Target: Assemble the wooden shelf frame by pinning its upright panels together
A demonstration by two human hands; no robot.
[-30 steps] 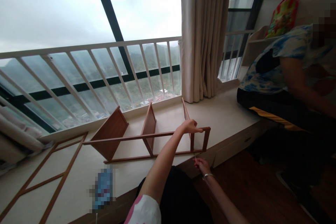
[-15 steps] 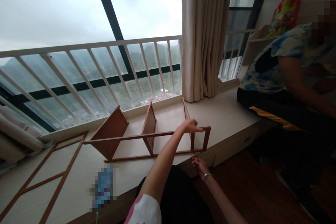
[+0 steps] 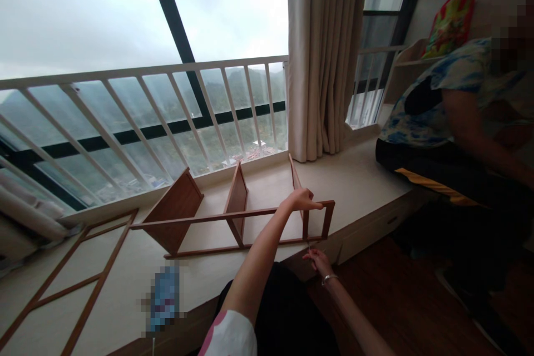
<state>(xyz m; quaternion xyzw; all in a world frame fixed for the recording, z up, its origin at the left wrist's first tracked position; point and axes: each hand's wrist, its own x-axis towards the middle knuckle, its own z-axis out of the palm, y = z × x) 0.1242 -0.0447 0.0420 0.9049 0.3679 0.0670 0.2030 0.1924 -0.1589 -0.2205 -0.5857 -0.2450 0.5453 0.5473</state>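
Note:
A brown wooden shelf unit (image 3: 217, 214) lies on its side on the ledge, its side frame facing up and several boards standing between the rails. My left hand (image 3: 298, 200) is closed over the upper rail near the shelf's right end, against the end board (image 3: 295, 171). Lower down, my right hand (image 3: 317, 260) pinches a thin, light metal rod (image 3: 309, 246), perhaps a hex key. The rod's tip meets the lower rail near the crosspiece; the exact contact is too small to make out.
A separate wooden ladder-like frame (image 3: 89, 283) lies flat on the ledge (image 3: 125, 289) at left. A blurred blue item (image 3: 164, 297) rests near the front edge. White railing (image 3: 175, 100) and a beige curtain (image 3: 323, 67) border the back. Another person (image 3: 442, 105) sits at right.

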